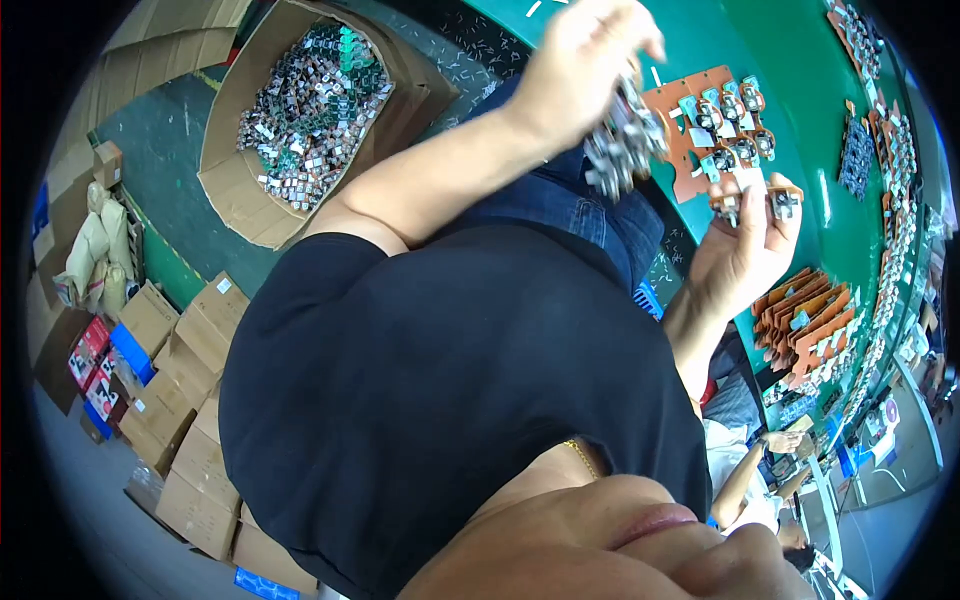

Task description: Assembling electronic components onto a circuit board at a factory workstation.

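Left hand [585, 65] grips a cluster of parts [622, 148], right hand [745, 250] pinches two pieces [755, 203] near the table's [800, 120] edge; one populated board [715, 125] and stacked boards [805, 320] apparently remain.

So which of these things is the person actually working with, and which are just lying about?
In use: left hand gripping a cluster of small metal parts; right hand pinching an orange board strip; orange panel.

Lying about: box of parts; stacked orange boards; cartons.

Bare green table [800, 60] beyond the orange circuit panel [700, 120] — board stacks [810, 320] crowd the right.
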